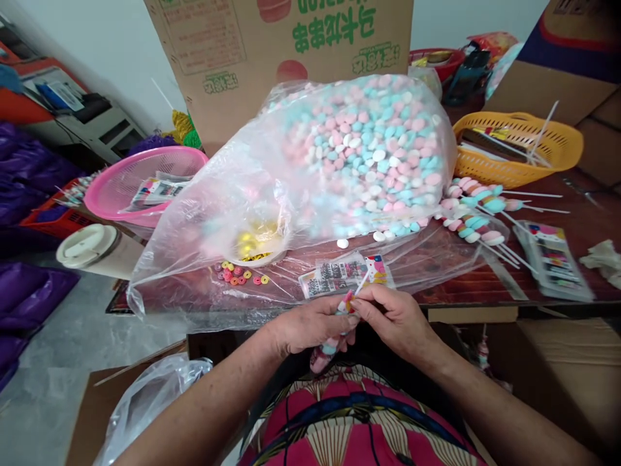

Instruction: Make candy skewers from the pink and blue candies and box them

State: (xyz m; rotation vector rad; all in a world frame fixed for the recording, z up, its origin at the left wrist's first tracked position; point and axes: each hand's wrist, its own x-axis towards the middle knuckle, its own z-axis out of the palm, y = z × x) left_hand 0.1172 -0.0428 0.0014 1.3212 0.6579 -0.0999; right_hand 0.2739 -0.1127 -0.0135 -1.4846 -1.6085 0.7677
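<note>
— Holding anything, those two hands at the near edge of the table [572, 233]?

— Yes. The left hand [305, 330] is curled narrow round a candy skewer [326, 349], whose pink and blue pieces poke out below the fist toward the lap. The right hand [395, 318] pinches the top of the same skewer between thumb and fingertips, close against the left hand, where a bit of printed wrapper and a thin white stick show.

— And what lies just beyond them?

— A small printed packet [339, 275] flat on the table, just far of the knuckles. Left of it sit loose ring-shaped sweets [240, 275] and a white bowl [255, 249] with yellow pieces, partly under plastic.

— The big thing in the middle?

— A clear plastic bag [359, 149] full of pink, blue and white candies, slumped against a cardboard box [281, 39] at the far side.

— On the right?

— Finished skewers [475, 207] stacked beside the bag, a yellow basket [519, 145] farther off, and a pile of printed packets [553, 259] nearer.

— On the left?

— A pink basket [145, 181] holding some packets, and a white-lidded container [90, 246] below it.
</note>
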